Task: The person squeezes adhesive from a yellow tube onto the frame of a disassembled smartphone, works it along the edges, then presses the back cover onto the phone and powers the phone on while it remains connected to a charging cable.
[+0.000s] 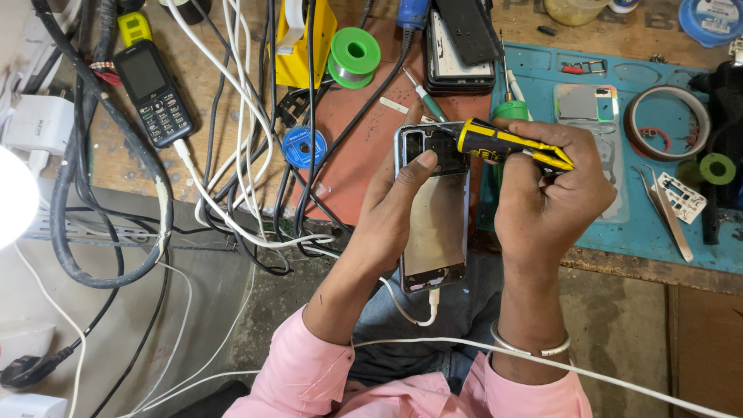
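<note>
1. Two hands on one job: an opened smartphone [435, 209], back cover off, held over the front edge of the workbench [193, 101], top end pointing away from the person.
2. Left hand [391, 205] is clamped on the phone's left side, thumb pressed near the top corner by the camera cutout.
3. Right hand [546, 193] is closed around a yellow-and-black screwdriver [507, 145], lying nearly level; its tip sits at the phone's top edge, just beside the left thumb.
4. A white charging cable [422, 310] is plugged into the phone's bottom end and loops down over the lap.
5. Phone sits between a reddish mat [364, 147] on the left and a blue repair mat [665, 224] on the right.
6. On the blue mat: a roll of tape [667, 122], tweezers [667, 210], a small green spool [717, 168], a phone back panel [590, 108].
7. Left part of the bench: black keypad phone [154, 92] with a white lead in it, a tangle of black and white cables [240, 155], a green solder spool [354, 56], a small blue spool [303, 146].
8. A second dark phone [458, 58] lies at the back, well apart from the hands.
9. Pink sleeves [309, 375], metal bangle [530, 347] on the right wrist.
</note>
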A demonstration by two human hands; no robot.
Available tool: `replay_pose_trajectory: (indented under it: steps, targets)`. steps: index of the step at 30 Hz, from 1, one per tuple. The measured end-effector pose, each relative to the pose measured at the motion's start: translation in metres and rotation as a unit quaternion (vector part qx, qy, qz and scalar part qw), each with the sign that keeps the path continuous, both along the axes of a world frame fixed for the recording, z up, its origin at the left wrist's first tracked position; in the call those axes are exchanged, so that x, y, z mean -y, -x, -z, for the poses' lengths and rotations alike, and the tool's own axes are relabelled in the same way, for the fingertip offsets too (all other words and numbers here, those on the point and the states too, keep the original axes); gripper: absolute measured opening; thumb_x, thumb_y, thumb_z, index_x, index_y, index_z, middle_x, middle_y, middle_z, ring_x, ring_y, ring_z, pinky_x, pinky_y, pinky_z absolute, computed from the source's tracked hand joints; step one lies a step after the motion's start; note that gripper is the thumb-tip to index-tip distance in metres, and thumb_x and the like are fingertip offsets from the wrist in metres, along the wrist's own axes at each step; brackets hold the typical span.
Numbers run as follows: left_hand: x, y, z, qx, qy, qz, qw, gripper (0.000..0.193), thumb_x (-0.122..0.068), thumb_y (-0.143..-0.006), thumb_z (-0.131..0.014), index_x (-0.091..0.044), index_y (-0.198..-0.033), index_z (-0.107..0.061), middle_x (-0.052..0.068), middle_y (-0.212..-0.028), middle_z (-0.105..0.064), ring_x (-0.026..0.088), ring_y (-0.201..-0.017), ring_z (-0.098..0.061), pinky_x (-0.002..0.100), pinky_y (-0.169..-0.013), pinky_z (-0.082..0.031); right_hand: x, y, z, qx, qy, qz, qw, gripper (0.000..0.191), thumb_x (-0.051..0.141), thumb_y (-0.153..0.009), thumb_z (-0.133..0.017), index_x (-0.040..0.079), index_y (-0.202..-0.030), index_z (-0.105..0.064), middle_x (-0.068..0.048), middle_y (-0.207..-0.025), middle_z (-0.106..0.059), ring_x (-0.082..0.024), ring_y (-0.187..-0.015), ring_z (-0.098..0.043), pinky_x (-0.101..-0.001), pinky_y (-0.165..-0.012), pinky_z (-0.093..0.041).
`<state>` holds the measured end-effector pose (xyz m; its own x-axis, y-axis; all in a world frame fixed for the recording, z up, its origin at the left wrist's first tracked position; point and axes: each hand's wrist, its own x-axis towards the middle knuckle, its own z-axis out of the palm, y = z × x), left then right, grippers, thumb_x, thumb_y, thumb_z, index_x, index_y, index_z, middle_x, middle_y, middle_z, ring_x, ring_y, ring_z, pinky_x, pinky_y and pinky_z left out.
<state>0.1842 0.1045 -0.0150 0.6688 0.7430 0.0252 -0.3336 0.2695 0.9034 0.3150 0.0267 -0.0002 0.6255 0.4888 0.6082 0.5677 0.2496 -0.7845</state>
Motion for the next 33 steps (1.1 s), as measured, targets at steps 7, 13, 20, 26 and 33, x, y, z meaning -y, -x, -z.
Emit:
replay_pose_trajectory:
  steps: [7, 13, 20, 26, 33]
  targets:
    - [0.000, 0.001, 0.002, 0.010, -0.002, -0.002, 1.000, 0.072, -0.027, -0.108, -0.053, -0.002, -0.167, -0.020, 0.013, -0.145, -0.057, 0.020, -0.142, -0.047, 0.035, -0.125, -0.027, 0.002, 0.000, 0.002, -0.008, 0.006, 0.008, 1.000, 0.019, -0.016, -0.095, -0.055, -0.008, -0.108, -0.067, -0.017, -0.107, -0.076, -0.015, -0.093, -0.073, -0.0210, -0.082, -0.058]
    - [0.000, 0.001, 0.002, 0.008, -0.002, -0.006, 1.000, 0.073, -0.026, -0.108, -0.053, -0.003, -0.168, -0.020, 0.014, -0.143, -0.057, 0.020, -0.139, -0.049, 0.035, -0.123, -0.030, 0.001, -0.001, 0.003, -0.004, 0.004, 0.009, 1.000, 0.020, -0.015, -0.095, -0.055, -0.008, -0.109, -0.067, -0.017, -0.107, -0.076, -0.015, -0.095, -0.073, -0.0213, -0.084, -0.058]
    - [0.001, 0.003, 0.002, 0.008, 0.015, 0.000, 1.000, 0.073, -0.028, -0.107, -0.053, -0.003, -0.167, -0.021, 0.013, -0.143, -0.058, 0.020, -0.139, -0.049, 0.035, -0.122, -0.031, 0.005, -0.002, 0.005, -0.009, 0.003, 0.016, 1.000, 0.021, -0.014, -0.091, -0.053, -0.008, -0.108, -0.065, -0.017, -0.107, -0.074, -0.017, -0.098, -0.074, -0.0254, -0.091, -0.059]
    - [0.003, 0.003, 0.002, 0.003, 0.013, -0.003, 1.000, 0.073, -0.028, -0.107, -0.054, -0.005, -0.168, -0.020, 0.012, -0.143, -0.058, 0.019, -0.138, -0.049, 0.034, -0.122, -0.032, 0.007, -0.004, 0.008, -0.020, 0.007, 0.029, 0.999, 0.022, -0.015, -0.090, -0.053, -0.008, -0.107, -0.066, -0.017, -0.107, -0.074, -0.018, -0.098, -0.074, -0.0266, -0.092, -0.060]
    - [0.004, 0.004, 0.002, 0.019, 0.042, 0.004, 0.999, 0.073, -0.026, -0.107, -0.054, -0.006, -0.168, -0.020, 0.011, -0.138, -0.059, 0.019, -0.132, -0.053, 0.033, -0.115, -0.039, 0.011, -0.009, 0.016, -0.064, -0.014, 0.004, 0.998, 0.020, -0.016, -0.094, -0.052, -0.009, -0.108, -0.066, -0.017, -0.108, -0.073, -0.018, -0.098, -0.076, -0.0276, -0.092, -0.064]
